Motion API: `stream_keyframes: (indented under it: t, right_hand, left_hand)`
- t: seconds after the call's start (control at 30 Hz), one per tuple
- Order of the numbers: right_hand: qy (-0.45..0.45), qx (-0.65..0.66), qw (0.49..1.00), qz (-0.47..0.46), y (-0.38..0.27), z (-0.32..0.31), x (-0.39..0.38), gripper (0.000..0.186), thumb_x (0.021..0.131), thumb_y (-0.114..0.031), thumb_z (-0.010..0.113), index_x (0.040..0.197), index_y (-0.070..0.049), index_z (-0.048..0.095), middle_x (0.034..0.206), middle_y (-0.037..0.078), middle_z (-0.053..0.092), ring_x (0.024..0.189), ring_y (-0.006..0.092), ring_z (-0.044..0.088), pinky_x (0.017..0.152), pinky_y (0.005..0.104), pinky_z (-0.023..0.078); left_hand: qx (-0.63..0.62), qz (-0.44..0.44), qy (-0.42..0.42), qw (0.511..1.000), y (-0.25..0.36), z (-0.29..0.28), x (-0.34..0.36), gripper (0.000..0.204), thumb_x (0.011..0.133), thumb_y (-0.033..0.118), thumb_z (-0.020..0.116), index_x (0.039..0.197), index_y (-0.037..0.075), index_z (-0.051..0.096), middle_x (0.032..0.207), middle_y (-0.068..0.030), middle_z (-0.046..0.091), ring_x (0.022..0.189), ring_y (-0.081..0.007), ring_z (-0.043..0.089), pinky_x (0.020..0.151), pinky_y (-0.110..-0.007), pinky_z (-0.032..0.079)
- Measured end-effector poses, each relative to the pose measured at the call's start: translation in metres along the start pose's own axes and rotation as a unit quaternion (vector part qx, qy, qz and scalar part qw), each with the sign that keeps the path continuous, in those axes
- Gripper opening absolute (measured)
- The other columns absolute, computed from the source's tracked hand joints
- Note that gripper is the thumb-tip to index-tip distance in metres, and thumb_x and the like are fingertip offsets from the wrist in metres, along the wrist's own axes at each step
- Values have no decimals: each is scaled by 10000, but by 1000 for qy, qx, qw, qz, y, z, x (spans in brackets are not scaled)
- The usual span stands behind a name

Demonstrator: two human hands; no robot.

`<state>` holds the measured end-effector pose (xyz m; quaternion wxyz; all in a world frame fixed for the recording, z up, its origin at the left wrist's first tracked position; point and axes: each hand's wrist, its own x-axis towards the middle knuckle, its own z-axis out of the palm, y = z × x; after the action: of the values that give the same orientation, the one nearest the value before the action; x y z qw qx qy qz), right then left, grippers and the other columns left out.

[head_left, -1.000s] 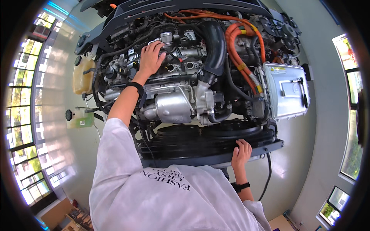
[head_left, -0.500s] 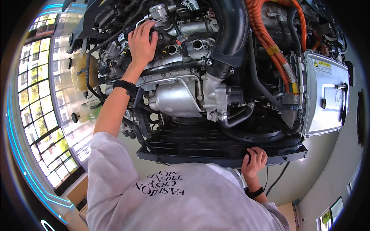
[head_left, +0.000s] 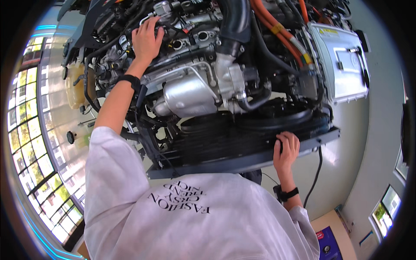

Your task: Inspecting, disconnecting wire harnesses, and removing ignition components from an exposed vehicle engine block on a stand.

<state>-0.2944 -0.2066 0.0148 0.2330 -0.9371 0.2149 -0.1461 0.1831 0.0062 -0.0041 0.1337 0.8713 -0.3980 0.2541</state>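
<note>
1. Reaching left hand (head_left: 146,40) into engine top (head_left: 182,39), upper left of frame; fingers spread flat, nothing pinched.
2. Right hand (head_left: 286,149) fingers curled over black radiator frame (head_left: 242,162), lower centre.
3. No part removed; work looks early.

The engine (head_left: 195,82) stands bare on its stand, silver and black, its top crowded with hoses and wires; the left hand (head_left: 146,39) lies flat on that top near the left edge; the black frame bar (head_left: 225,167) runs along the front edge, tilted up to the right; the right hand (head_left: 286,149) grips it near its right end.
</note>
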Motion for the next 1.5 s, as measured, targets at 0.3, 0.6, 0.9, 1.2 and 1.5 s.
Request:
stream_keyframes:
  t: [0.3, 0.6, 0.9, 1.2, 1.5]
  right_hand:
    - [9, 157, 942, 298, -41, -4, -197, 195, 829, -112, 571, 990, -4, 590, 994, 154, 612, 964, 321, 583, 855, 393, 455]
    - [182, 80, 586, 786, -70, 123, -589, 292, 767, -234, 563, 842, 18, 690, 788, 220, 663, 780, 353, 653, 721, 433, 513]
    - [350, 289, 528, 718, -153, 158, -670, 303, 768, -259, 590, 930, -20, 681, 885, 167, 684, 811, 305, 645, 726, 403, 503]
    - [533, 197, 297, 768, -281, 206, -787, 274, 816, -270, 584, 917, -32, 673, 857, 170, 678, 790, 298, 657, 703, 392, 510]
    - [695, 177, 42, 696, -387, 206, -874, 228, 851, -193, 608, 1016, -40, 642, 896, 117, 685, 821, 204, 654, 757, 327, 512]
  left_hand:
    - [241, 61, -19, 968, -8, -13, -3, 373, 915, 339, 495, 1226, 134, 522, 1192, -31, 591, 1114, -198, 538, 879, -419, 398]
    - [-127, 101, 89, 983, 50, -30, 25, 388, 900, 270, 567, 1206, 30, 560, 1203, -179, 558, 1105, -347, 521, 922, -431, 440]
    - [-516, 398, -359, 669, 495, -358, -296, 244, 921, 164, 565, 992, -63, 623, 915, -181, 651, 838, -310, 619, 748, -376, 487]
    - [-105, 755, -558, 328, 663, -198, -550, 297, 923, 261, 543, 1085, 22, 609, 950, -136, 651, 841, -234, 604, 723, -369, 485]
    - [225, 826, -471, 214, 837, -146, -744, 289, 839, 252, 564, 1071, 106, 655, 1083, -115, 646, 1000, -314, 593, 827, -421, 493]
